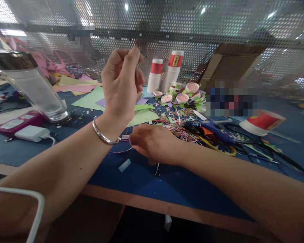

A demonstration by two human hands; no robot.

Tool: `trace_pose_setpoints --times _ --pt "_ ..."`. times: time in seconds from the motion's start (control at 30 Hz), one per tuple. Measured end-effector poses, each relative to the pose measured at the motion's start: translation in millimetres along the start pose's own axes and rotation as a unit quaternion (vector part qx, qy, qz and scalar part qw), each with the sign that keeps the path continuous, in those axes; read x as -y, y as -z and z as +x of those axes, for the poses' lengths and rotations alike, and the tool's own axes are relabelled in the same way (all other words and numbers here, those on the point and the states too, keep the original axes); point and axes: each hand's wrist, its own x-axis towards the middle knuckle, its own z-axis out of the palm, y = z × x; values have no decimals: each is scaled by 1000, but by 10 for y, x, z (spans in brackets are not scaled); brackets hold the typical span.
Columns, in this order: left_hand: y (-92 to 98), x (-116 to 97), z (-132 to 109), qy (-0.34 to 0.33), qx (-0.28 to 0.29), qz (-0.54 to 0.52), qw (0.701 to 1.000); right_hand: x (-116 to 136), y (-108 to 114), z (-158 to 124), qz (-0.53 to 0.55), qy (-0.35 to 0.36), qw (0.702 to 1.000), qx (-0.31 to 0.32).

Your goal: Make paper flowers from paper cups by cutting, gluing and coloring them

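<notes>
My left hand (121, 81) is raised above the table, wearing a silver bangle (102, 135). Its fingers are curled in with the thumb against them, and whatever they may hold is hidden. Lower and to the right, my right hand (155, 143) is closed close to the blue tabletop (139, 182), its fingertips mostly out of sight. A thin wire or strip (120, 152) runs on the table just left of it, and a small pale blue piece (124, 165) lies nearby. Behind it spreads a heap of thin coloured scraps (179, 130).
Stacked red and white paper cups (155, 76) stand at the back beside round pieces (182, 98) with green tabs. A blue glue gun (218, 133) with cables lies right, near a tipped paper cup (262, 122). At left are a glass bottle (43, 91) and a purple power strip (20, 123).
</notes>
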Motion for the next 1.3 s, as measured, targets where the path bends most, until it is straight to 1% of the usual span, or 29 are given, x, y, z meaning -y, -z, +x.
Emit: trace_pose_setpoints --times 0.1,0.2,0.3,0.4,0.43,0.47,0.5,0.53,0.57,0.6,0.63,0.67,0.7,0.73,0.83,0.9,1.0,1.07,1.23,1.3 --pt "-4 -55 17 0 -26 -4 1000 -20 37 -51 -19 -27 999 12" --pt "-6 -72 2 -11 -19 8 1000 -42 42 -93 -36 -46 998 5" --pt "-3 -51 -37 -31 10 29 999 -25 37 -139 -22 -51 998 -28" --pt "21 -32 -41 -53 31 47 997 64 25 -171 41 -8 997 -65" --pt "42 -32 -24 -57 58 63 995 101 15 -174 60 15 996 -69" --pt "73 -37 0 -57 99 85 990 137 0 -172 70 37 994 -69" --pt "114 -45 28 -56 177 130 974 168 -19 -167 75 58 993 -67" --pt "162 -56 58 -58 284 218 932 192 -41 -161 75 76 992 -64" --pt "216 -67 85 -59 371 299 877 208 -63 -154 72 85 992 -64" --pt "272 -77 106 -38 462 361 809 216 -84 -149 71 91 991 -63" --pt "324 -81 120 3 530 410 743 216 -101 -147 72 91 991 -64" --pt "370 -80 126 41 579 443 683 209 -112 -149 74 88 991 -66" --pt "406 -71 127 60 599 469 647 196 -117 -154 78 85 991 -67" --pt "433 -55 124 73 603 489 626 176 -116 -163 81 83 991 -69" --pt "465 2 121 104 614 521 583 72 -83 -204 86 64 990 -94" --pt "465 12 138 128 637 512 561 -35 -46 -236 89 26 989 -118" --pt "459 -38 180 173 661 502 530 -228 25 -292 111 -27 981 -156" --pt "457 -84 198 183 662 514 514 -364 83 -343 115 -65 975 -177" --pt "447 -110 185 177 666 528 497 -766 224 -543 89 -178 963 -184" --pt "436 -105 173 174 669 524 497 -973 256 -643 87 -232 949 -193"
